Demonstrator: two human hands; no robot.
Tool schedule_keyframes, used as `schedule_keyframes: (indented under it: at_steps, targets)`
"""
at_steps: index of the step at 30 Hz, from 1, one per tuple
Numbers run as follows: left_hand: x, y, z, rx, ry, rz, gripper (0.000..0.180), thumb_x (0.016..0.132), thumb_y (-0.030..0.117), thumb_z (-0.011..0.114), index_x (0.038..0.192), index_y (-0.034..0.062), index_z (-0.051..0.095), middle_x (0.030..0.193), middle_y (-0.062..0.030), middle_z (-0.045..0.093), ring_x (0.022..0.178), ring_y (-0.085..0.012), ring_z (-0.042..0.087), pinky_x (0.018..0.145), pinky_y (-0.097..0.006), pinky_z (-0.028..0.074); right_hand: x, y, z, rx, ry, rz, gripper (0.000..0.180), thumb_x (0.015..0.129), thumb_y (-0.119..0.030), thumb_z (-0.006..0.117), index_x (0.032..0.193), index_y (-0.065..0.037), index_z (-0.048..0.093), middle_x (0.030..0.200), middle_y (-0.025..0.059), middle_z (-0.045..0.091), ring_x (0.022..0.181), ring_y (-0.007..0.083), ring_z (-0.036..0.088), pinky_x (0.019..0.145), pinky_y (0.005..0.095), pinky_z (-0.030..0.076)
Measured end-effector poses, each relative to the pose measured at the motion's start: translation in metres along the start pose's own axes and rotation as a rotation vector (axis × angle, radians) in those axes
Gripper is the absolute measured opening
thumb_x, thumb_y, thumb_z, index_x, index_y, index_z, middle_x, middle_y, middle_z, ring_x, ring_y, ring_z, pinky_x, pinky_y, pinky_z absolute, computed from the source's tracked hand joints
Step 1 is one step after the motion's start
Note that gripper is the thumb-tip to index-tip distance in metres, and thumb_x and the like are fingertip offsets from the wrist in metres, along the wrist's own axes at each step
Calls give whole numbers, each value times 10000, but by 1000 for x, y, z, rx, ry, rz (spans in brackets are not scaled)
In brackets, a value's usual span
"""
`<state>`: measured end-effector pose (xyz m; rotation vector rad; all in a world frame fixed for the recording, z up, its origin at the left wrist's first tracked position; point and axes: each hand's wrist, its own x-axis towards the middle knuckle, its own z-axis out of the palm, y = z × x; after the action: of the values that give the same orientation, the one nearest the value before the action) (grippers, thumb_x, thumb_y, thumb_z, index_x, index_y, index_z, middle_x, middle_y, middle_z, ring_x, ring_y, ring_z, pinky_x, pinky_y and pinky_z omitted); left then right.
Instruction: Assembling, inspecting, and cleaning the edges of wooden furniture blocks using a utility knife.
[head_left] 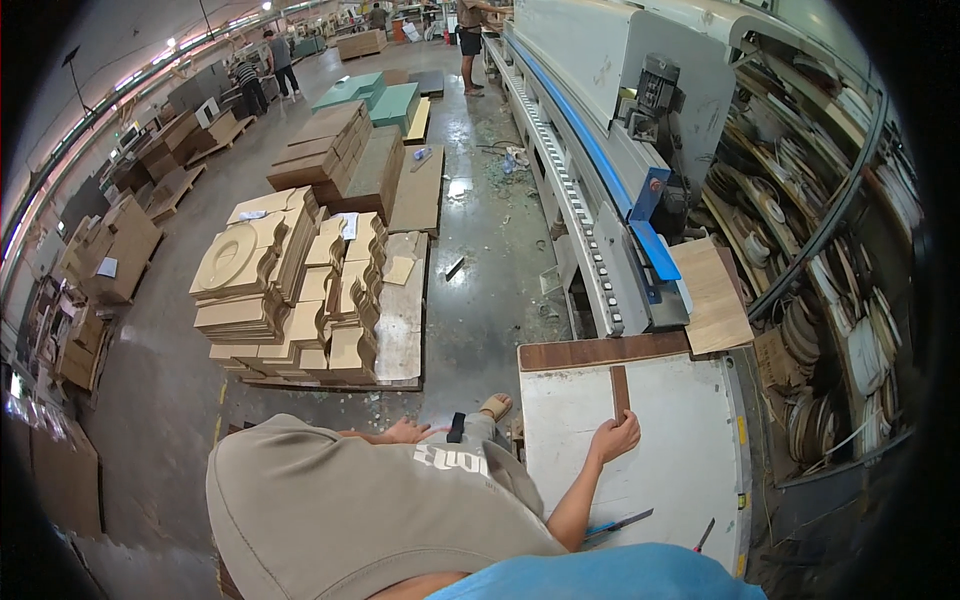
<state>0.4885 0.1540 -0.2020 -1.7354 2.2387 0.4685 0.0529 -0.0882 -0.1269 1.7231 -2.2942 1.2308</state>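
Observation:
Closed around the near end of a narrow brown wood strip (620,390), my right hand (615,437) rests over the white tabletop (570,425). The strip's far end meets a longer dark brown strip (600,352) along the table's far edge. My left hand (405,431) is low by my legs, left of the table, with its fingers curled. A black block-shaped piece (456,428) and something pinkish show at its fingertips; I cannot make out their kind. Near my right forearm lies a blue-handled knife (620,523), and farther right a thin red-and-black tool (705,535).
A long grey machine (590,200) with a roller track runs beyond the table, a light wood panel (710,295) beside it. Stacked cream boards with curved edges (290,290) stand on a pallet at left. Shelves of coiled edging (800,230) line the right. Several other people are farther off.

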Motion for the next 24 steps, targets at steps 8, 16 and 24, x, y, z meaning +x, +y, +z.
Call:
schedule_keyframes:
  at_steps: [8, 16, 24]
  targets:
    - [25, -5, -11, -91, -501, -130, 763, 1035, 265, 413, 1622, 363, -65, 1160, -200, 689, 1056, -411, 684, 817, -604, 527, -4, 2, -2, -3, -14, 26, 359, 748, 3, 613, 1098, -78, 624, 1181, 92, 663, 1180, 314, 563, 1083, 474, 375]
    - [33, -2, 22, -349, -176, 89, 756, 1027, 247, 413, 1625, 357, -37, 1189, -203, 676, 1015, -421, 690, 778, -560, 551, -4, 3, 1, 13, -5, 12, 360, 749, 6, 616, 1097, -82, 624, 1192, 93, 658, 1183, 319, 561, 1081, 476, 376]
    - [36, 0, 9, -439, -116, -175, 775, 983, 229, 482, 1624, 338, 59, 1273, -193, 625, 954, -444, 688, 763, -500, 569, -2, 3, -2, 5, -13, 28, 364, 751, 2, 617, 1106, -74, 625, 1194, 102, 655, 1192, 320, 557, 1094, 475, 368]
